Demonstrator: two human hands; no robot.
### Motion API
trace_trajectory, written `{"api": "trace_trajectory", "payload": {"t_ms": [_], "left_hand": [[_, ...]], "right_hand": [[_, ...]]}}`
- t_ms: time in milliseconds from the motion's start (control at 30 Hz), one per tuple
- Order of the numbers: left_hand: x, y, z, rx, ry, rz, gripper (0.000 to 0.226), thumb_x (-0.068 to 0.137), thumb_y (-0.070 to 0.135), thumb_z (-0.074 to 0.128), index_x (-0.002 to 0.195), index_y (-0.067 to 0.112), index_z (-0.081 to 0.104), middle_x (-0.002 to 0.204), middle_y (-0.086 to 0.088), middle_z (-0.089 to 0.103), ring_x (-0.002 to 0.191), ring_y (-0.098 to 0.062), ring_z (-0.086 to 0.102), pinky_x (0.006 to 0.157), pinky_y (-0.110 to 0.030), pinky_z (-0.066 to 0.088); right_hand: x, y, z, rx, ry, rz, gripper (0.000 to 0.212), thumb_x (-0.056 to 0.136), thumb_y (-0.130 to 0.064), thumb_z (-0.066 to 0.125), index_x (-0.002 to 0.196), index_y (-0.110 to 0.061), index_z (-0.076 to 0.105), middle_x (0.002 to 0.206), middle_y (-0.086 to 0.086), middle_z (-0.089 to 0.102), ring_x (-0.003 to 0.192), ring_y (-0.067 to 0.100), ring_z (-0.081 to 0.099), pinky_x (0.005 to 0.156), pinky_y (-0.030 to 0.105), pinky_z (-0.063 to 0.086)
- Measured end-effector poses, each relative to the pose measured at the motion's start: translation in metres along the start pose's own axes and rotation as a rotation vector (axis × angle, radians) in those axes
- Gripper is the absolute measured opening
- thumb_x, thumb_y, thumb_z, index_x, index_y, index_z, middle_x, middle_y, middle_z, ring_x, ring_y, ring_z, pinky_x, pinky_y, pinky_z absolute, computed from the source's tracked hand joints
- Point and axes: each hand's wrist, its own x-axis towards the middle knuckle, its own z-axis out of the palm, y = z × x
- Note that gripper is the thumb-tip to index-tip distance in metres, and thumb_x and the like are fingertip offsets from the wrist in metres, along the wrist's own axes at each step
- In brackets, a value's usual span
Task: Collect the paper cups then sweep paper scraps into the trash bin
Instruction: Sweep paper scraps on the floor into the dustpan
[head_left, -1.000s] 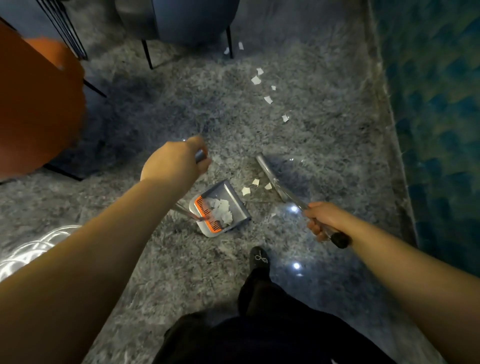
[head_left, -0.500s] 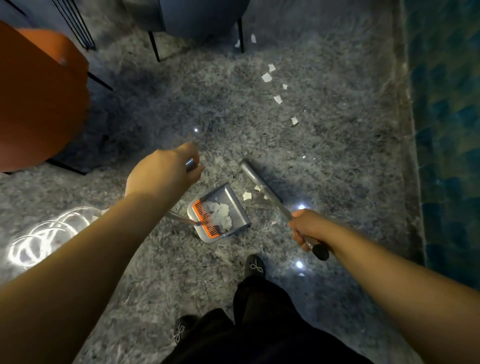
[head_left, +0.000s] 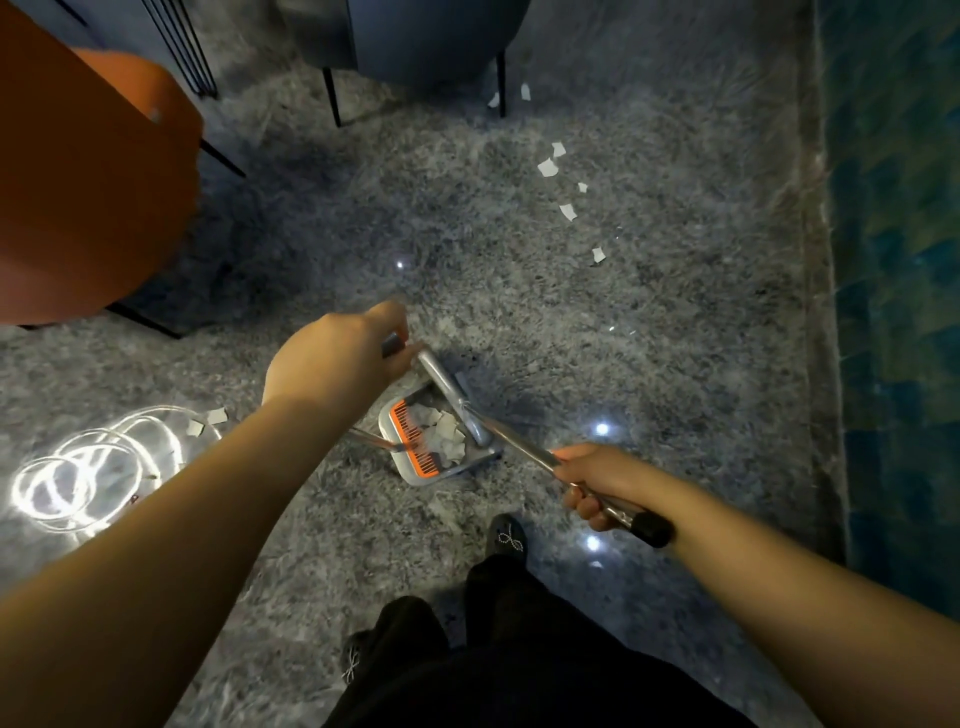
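On the floor at the far left, two paper scraps (head_left: 208, 421) lie unswept beside a coiled white cable (head_left: 78, 480). The left hand (head_left: 337, 364) has its fingers curled round the top of the dustpan's handle, holding the grey dustpan (head_left: 441, 470) steady on the floor. The pan already holds a heap of white scraps against its orange comb, with the broom head (head_left: 457, 400) resting at the pan's mouth. The right hand (head_left: 597, 480) grips the metal broom handle (head_left: 524, 451) near its black end. Farther right, a trail of scraps (head_left: 566, 210) is left on the floor, with two more by the grey chair's leg (head_left: 501, 83). No cups or trash bin show, so sweeping looks roughly half done, emptying ahead.
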Motion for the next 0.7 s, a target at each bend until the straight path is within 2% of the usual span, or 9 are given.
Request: {"api": "trace_trajectory", "payload": {"t_ms": [67,200,333,567,700], "left_hand": [[-0.005,-0.007,0.0,-0.019,0.004,-0.003,0.021,0.088,0.049,0.061,0.093,0.031,0.053,0.061,0.006,0.048,0.054,-0.02,0.05,0.044,-0.022,0.03],[-0.013,-0.012,-0.001,-0.068,-0.018,-0.003,0.018,0.088,0.047,0.062,0.093,0.033,0.052,0.062,0.007,0.048,0.058,-0.022,0.052,0.047,-0.025,0.036],[-0.019,-0.014,-0.004,-0.099,-0.04,0.0,0.017,0.089,0.045,0.062,0.095,0.031,0.053,0.064,0.006,0.049,0.062,-0.023,0.054,0.05,-0.027,0.037],[-0.048,-0.029,-0.013,-0.145,-0.015,-0.071,0.02,0.089,0.045,0.063,0.095,0.028,0.053,0.067,0.003,0.053,0.061,-0.022,0.054,0.051,-0.029,0.038],[-0.079,-0.05,-0.02,-0.179,0.011,-0.132,0.018,0.09,0.043,0.063,0.093,0.028,0.053,0.073,-0.003,0.06,0.065,-0.026,0.056,0.051,-0.03,0.041]], "right_hand": [[-0.004,0.004,-0.001,0.001,0.032,-0.011,0.038,0.098,-0.007,0.043,0.134,-0.018,0.045,0.053,0.003,0.046,0.033,0.007,0.038,0.034,0.015,0.032],[-0.009,0.021,-0.009,0.037,0.112,-0.031,0.034,0.097,-0.007,0.044,0.126,-0.026,0.048,0.045,0.0,0.047,0.032,0.008,0.038,0.034,0.015,0.032],[-0.018,0.034,-0.02,0.08,0.159,-0.047,0.021,0.099,-0.009,0.041,0.107,-0.022,0.055,0.046,0.001,0.046,0.033,0.009,0.038,0.036,0.015,0.032],[-0.036,0.039,-0.017,0.106,0.218,-0.044,0.021,0.099,-0.006,0.04,0.093,-0.021,0.053,0.044,0.003,0.045,0.03,0.009,0.037,0.034,0.014,0.032],[-0.04,0.041,0.006,0.042,0.238,-0.044,0.02,0.1,-0.007,0.041,0.091,-0.022,0.051,0.051,0.005,0.045,0.032,0.009,0.038,0.034,0.014,0.031]]}}
